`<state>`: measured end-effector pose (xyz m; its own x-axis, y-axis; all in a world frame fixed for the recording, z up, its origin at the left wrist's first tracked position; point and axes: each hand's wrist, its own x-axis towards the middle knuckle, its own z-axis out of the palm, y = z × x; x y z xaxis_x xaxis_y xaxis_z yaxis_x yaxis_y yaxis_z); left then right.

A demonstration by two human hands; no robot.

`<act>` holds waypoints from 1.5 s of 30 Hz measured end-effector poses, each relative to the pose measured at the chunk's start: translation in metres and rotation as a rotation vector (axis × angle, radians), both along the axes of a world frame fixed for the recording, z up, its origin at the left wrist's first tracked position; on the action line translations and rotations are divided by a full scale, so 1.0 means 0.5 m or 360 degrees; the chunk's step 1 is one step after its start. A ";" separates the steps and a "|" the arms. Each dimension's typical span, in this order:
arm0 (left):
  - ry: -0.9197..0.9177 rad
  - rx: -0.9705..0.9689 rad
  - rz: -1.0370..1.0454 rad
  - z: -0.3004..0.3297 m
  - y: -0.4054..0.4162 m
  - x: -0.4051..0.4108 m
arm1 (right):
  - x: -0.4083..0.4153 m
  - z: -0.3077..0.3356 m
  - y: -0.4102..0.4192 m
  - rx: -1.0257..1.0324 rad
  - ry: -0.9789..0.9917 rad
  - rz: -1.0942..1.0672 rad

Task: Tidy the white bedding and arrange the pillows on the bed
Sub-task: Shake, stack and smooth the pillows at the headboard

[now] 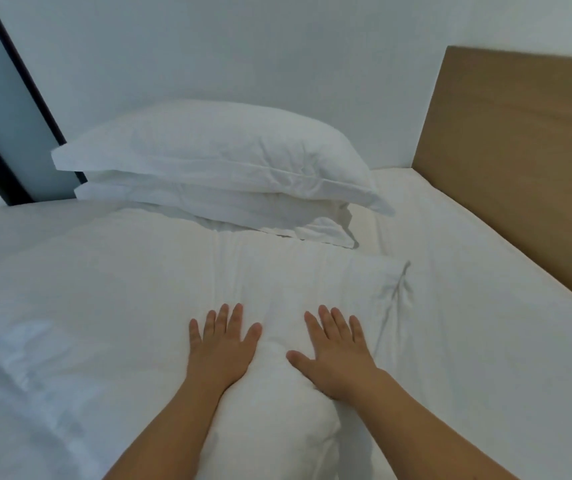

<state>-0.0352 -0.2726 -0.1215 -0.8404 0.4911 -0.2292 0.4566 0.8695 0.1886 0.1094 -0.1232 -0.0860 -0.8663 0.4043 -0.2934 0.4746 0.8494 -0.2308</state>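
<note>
both hands, left hand point(224, 344) and right hand point(335, 353), press flat, fingers spread, on the white duvet point(122, 289) near two stacked pillows point(215, 168); uneven pushing could drag fresh creases.

Plain pale wall point(208, 46) running behind the bed; wooden headboard point(520, 161) standing right; dark-framed window point(4, 109) showing left, dim light.
</note>
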 end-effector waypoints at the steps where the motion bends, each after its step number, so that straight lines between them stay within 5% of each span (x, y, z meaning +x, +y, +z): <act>1: 0.0037 -0.0023 -0.0001 0.000 -0.012 0.024 | 0.016 -0.002 -0.010 -0.0024 0.0009 -0.0018; 7: -0.0131 -0.0195 -0.0137 0.015 -0.081 0.113 | 0.111 -0.008 -0.085 -0.0282 0.0065 -0.0152; 16: -0.0206 -0.0207 -0.0521 0.121 -0.416 0.251 | 0.292 0.092 -0.370 0.0013 0.0195 -0.0135; 20: 0.0159 -0.0684 -0.0534 0.199 -0.587 0.199 | 0.298 0.198 -0.491 0.0070 0.0194 0.0014; 24: 0.0590 -0.0422 -0.0428 0.231 -0.611 0.102 | 0.204 0.222 -0.537 0.0458 0.0334 0.0041; 31: 0.1067 -0.0408 -0.0651 0.039 -0.594 -0.056 | -0.003 -0.035 -0.645 0.0648 0.0301 0.0129; 34: 0.1298 -0.0346 -0.0989 -0.018 -0.572 -0.163 | -0.075 -0.106 -0.606 0.0830 0.0316 0.0149; 38: 0.1421 -0.0281 -0.1287 -0.082 -0.531 -0.277 | -0.131 -0.182 -0.541 0.0844 0.0244 0.0141; 45: 0.1664 0.0168 -0.1307 -0.126 -0.494 -0.353 | -0.203 -0.227 -0.517 0.0887 0.0345 0.0027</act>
